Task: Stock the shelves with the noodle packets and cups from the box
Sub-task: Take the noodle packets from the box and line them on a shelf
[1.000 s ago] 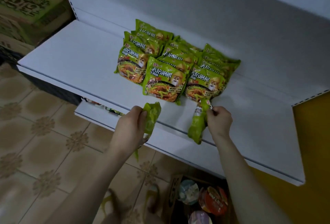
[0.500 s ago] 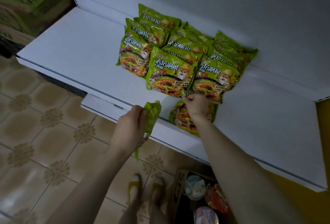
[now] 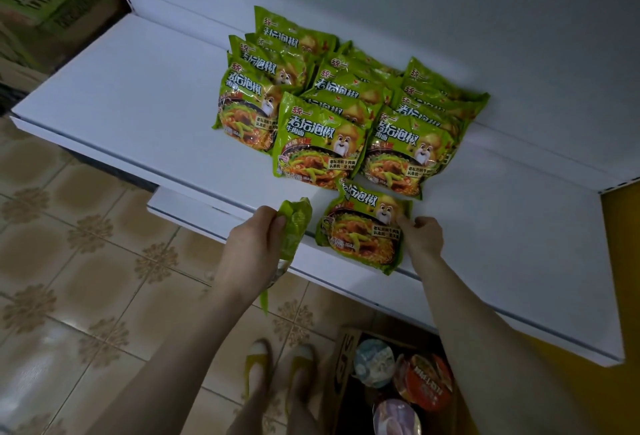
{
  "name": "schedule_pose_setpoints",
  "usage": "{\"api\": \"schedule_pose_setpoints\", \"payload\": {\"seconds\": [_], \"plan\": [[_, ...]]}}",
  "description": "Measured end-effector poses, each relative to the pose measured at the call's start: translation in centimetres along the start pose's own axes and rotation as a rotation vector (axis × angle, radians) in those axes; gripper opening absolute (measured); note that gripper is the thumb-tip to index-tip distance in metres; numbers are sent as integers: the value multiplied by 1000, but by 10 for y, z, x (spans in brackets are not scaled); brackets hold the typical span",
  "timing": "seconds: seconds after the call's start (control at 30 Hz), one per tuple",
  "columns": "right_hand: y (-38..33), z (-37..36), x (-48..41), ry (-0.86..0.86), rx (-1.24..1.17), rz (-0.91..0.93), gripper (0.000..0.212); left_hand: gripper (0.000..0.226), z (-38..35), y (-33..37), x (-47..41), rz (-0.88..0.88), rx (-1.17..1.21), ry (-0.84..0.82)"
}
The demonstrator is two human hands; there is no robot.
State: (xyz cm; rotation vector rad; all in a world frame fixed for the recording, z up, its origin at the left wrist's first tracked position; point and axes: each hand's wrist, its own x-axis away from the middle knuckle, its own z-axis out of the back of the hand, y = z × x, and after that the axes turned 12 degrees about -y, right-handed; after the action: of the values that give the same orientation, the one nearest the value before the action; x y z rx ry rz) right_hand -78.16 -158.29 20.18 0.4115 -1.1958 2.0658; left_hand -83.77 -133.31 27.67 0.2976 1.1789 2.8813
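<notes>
Head view puts your right hand (image 3: 420, 238) at lower centre-right of the frame, fingers curled against the right edge of a green noodle packet (image 3: 363, 226) that lies face up near the front lip of the white shelf (image 3: 121, 102). Whether those fingers pinch the packet or only press it, you cannot tell from this angle. Your left hand (image 3: 254, 247), just left of centre, is clenched around a second green packet (image 3: 292, 230), held edge-on and hanging past the shelf front. Above them, in the upper middle of the frame, the stacked packets (image 3: 322, 147) overlap in three rows running back toward the rear panel. At the bottom right, the cardboard box (image 3: 343, 375) sits on the tiled floor (image 3: 69, 261) with noodle cups (image 3: 427, 382) inside.
</notes>
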Motion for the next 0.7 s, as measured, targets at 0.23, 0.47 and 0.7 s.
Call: {"api": "schedule_pose_setpoints", "payload": {"seconds": [0.23, 0.47, 0.7], "plan": [[-11, 2, -6, -184, -95, -88, 45, 20, 0, 1, -1, 14, -9, 12], [3, 18, 13, -219, -249, 81, 28, 21, -3, 10, -1, 1, -17, 28], [-14, 46, 5, 58, -440, 350, 12, 21, -6, 23, -3, -13, 0, 53]]}}
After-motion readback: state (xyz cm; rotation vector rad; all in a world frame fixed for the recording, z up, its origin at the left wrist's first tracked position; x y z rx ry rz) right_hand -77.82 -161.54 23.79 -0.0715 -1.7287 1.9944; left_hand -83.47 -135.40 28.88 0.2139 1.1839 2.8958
